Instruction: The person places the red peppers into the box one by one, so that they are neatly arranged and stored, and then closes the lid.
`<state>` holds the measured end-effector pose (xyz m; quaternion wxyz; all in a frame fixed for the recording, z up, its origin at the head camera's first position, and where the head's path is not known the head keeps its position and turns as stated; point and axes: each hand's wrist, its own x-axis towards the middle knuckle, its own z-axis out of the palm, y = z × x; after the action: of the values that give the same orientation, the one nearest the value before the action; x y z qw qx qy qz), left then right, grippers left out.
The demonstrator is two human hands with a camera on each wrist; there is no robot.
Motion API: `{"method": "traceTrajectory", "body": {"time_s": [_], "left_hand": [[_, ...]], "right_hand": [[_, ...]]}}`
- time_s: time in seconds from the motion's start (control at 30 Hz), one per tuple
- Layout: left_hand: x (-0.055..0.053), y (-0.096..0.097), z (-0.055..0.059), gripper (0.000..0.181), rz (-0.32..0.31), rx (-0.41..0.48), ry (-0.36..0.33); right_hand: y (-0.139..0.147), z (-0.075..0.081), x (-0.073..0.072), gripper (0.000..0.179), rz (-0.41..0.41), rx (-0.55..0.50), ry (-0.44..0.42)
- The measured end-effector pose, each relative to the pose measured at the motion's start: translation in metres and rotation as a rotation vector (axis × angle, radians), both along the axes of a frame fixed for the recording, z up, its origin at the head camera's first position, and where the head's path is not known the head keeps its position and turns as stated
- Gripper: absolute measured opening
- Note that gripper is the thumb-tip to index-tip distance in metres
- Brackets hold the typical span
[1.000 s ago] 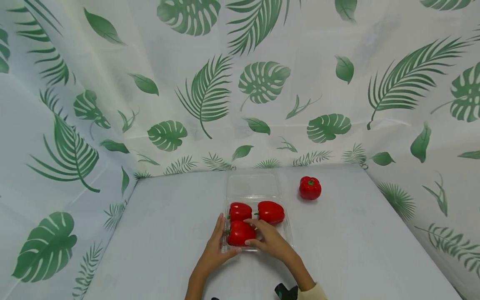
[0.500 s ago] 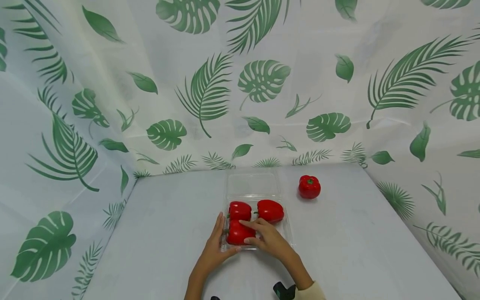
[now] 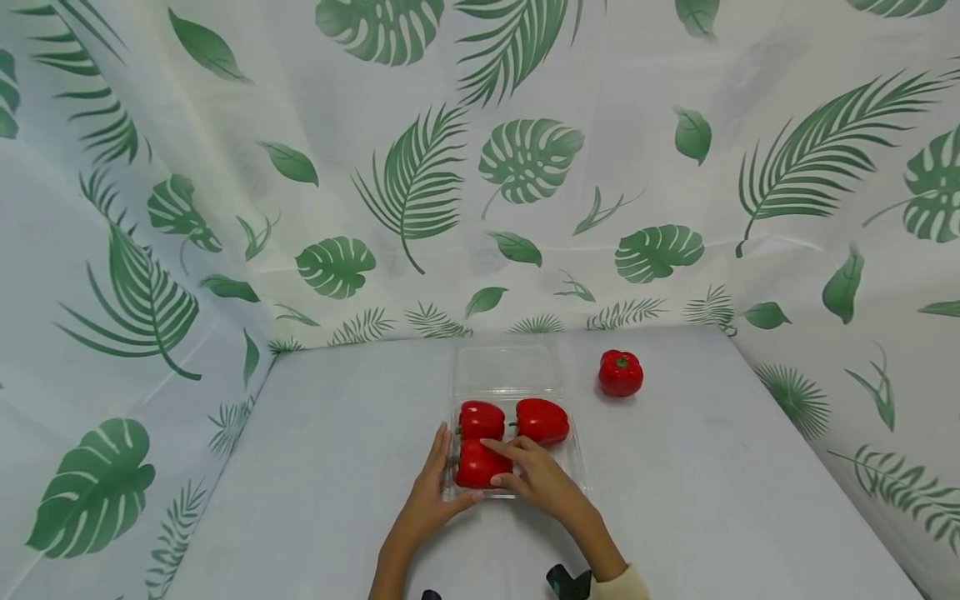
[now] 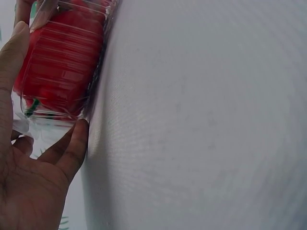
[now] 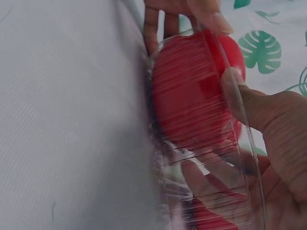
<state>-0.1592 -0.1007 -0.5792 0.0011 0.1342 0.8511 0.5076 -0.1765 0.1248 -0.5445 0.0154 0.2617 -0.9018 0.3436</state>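
The pale surface [image 3: 352,433] bore a box [image 3: 576,454], the near pepper [image 3: 483,464] inside, stem toward the spread left hand [image 3: 427,504] steadying it. The right hand [image 3: 551,485] apparently pinched the pepper.

Right end of the near pepper [image 3: 480,465] lies hidden behind the right hand [image 3: 547,482], whose lower fingers are out of sight in the head view.
There the left hand [image 3: 431,502] covers the near-left corner of the clear container [image 3: 575,454], and the bottom edge cuts off the pale sleeve [image 3: 621,585], the dark wrist device [image 3: 570,585] and a black tip [image 3: 431,595] too small to identify; ribbed plastic streaks the red in both wrist views, the left one crops the container at the top, and the right one cuts off a lower red patch [image 5: 208,220] that cannot be told apart.
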Motion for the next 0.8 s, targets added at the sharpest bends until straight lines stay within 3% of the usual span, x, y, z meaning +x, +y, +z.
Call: {"method": "traceTrajectory", "body": {"time_s": [0.33, 0.8], "left_hand": [[0.0029, 0.0, -0.0012, 0.105, 0.009, -0.008, -0.009], [-0.0011, 0.0, -0.001, 0.106, 0.012, -0.018, -0.005]], "right_hand": [[0.0015, -0.0024, 0.0027, 0.06, -0.035, -0.068, -0.108], [0.0021, 0.002, -0.0001, 0.059, -0.018, -0.09, -0.141]]}}
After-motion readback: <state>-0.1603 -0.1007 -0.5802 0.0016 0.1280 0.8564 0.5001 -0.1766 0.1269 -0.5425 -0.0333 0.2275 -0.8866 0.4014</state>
